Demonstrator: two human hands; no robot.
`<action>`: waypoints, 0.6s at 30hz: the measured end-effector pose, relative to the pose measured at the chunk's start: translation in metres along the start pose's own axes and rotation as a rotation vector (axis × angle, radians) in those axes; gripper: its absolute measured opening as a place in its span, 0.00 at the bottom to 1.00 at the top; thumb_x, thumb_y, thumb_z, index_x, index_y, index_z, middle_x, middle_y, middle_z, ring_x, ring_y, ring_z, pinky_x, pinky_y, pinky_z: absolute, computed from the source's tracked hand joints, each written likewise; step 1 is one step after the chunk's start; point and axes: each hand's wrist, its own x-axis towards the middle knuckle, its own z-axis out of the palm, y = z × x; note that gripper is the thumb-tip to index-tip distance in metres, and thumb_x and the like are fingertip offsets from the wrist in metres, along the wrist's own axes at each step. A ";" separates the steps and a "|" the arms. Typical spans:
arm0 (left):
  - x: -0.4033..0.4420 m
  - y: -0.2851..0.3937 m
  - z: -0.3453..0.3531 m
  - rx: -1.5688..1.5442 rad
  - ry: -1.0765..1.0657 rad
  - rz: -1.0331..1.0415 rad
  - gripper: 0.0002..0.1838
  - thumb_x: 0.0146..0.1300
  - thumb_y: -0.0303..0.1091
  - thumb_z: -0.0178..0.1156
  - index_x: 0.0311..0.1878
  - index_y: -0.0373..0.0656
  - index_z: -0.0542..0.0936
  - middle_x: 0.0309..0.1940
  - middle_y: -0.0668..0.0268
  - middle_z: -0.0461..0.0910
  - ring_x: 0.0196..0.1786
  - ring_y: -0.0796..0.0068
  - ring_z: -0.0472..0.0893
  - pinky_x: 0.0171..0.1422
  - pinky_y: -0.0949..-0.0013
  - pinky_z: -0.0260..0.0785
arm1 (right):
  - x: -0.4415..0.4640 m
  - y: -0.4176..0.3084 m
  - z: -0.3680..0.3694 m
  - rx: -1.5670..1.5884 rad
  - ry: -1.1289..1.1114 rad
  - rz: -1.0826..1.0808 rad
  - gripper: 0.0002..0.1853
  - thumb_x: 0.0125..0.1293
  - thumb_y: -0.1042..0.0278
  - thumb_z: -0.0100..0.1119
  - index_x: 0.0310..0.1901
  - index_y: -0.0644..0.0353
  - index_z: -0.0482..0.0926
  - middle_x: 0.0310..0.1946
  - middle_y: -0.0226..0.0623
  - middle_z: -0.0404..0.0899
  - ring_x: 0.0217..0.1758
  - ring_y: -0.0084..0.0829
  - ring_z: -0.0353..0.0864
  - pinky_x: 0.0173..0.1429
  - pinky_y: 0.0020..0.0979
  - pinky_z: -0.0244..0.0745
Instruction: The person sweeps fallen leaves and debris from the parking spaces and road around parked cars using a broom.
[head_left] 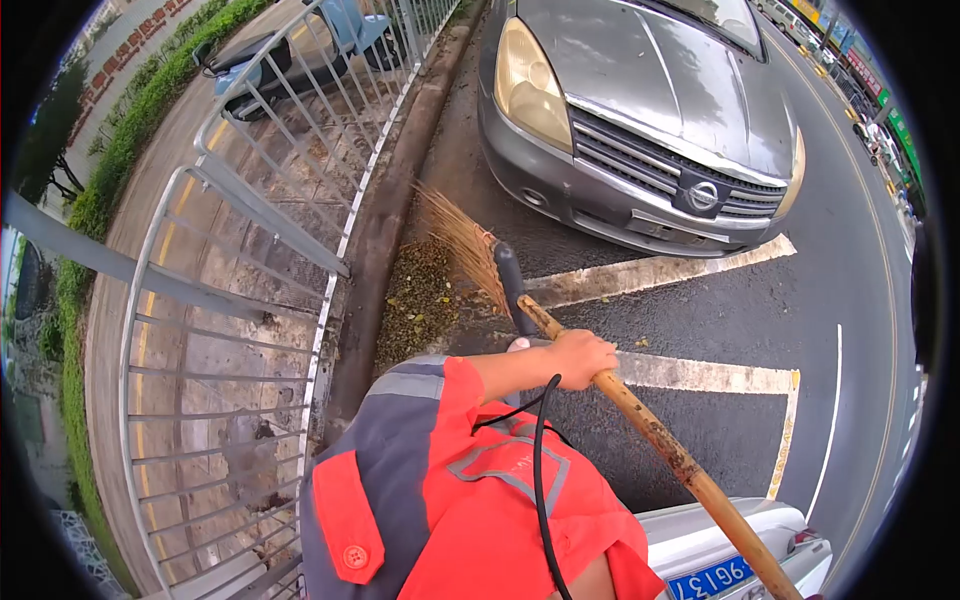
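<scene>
Head view: I see the left hand [580, 358], fingers curled tightly around the wooden handle [680, 455] of a broom [509, 272]. The bristles [465, 245] lie beside leaf litter [412, 305] along the kerb [385, 185]; I cannot tell the right fingers' state.

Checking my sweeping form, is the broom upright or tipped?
Tipped: the broom slants across the view, its bristles at the far end beside leaf litter.

Broom handle [672, 449] smooth wood (blotched); bristles [465, 245] rough, straw-like; car bonnet [640, 60] glossy metal.
</scene>
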 end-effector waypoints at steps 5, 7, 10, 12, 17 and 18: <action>0.047 -0.116 -0.037 0.053 0.262 -0.155 0.08 0.44 0.30 0.60 0.28 0.47 0.72 0.28 0.64 0.72 0.38 0.58 0.76 0.41 0.57 0.68 | 0.074 0.119 0.036 -0.019 0.380 0.024 0.10 0.55 0.64 0.64 0.27 0.58 0.73 0.13 0.26 0.64 0.21 0.24 0.65 0.33 0.26 0.62; 0.052 -0.174 -0.046 0.071 0.377 -0.265 0.08 0.45 0.28 0.59 0.28 0.45 0.71 0.29 0.62 0.71 0.39 0.56 0.75 0.43 0.57 0.67 | 0.094 0.177 0.039 -0.017 0.281 0.183 0.10 0.58 0.63 0.62 0.26 0.57 0.73 0.15 0.26 0.63 0.21 0.24 0.63 0.34 0.27 0.60; 0.033 -0.252 -0.051 0.087 0.366 -0.410 0.08 0.44 0.26 0.59 0.27 0.44 0.69 0.30 0.60 0.71 0.40 0.53 0.74 0.44 0.55 0.66 | 0.115 0.274 0.046 -0.082 0.056 0.214 0.12 0.67 0.67 0.54 0.27 0.56 0.63 0.13 0.25 0.55 0.17 0.18 0.54 0.27 0.21 0.56; 0.018 -0.278 -0.047 0.082 0.371 -0.491 0.08 0.45 0.26 0.58 0.27 0.44 0.69 0.30 0.60 0.71 0.40 0.54 0.74 0.44 0.56 0.67 | 0.139 0.316 0.052 -0.087 -0.030 0.310 0.13 0.63 0.64 0.59 0.28 0.54 0.64 0.13 0.24 0.56 0.17 0.17 0.56 0.30 0.21 0.57; -0.004 -0.264 -0.032 -0.027 0.310 -0.555 0.06 0.47 0.30 0.59 0.30 0.46 0.73 0.30 0.62 0.72 0.40 0.56 0.76 0.43 0.56 0.68 | 0.233 0.360 0.000 0.083 -0.209 0.488 0.12 0.64 0.63 0.59 0.30 0.54 0.66 0.09 0.22 0.64 0.13 0.13 0.64 0.26 0.10 0.58; 0.000 -0.251 -0.037 -0.032 0.298 -0.519 0.07 0.47 0.31 0.60 0.29 0.46 0.73 0.29 0.62 0.72 0.40 0.57 0.76 0.43 0.56 0.69 | 0.252 0.355 -0.019 0.126 -0.213 0.503 0.11 0.63 0.63 0.59 0.31 0.55 0.67 0.09 0.23 0.66 0.13 0.12 0.67 0.26 0.07 0.59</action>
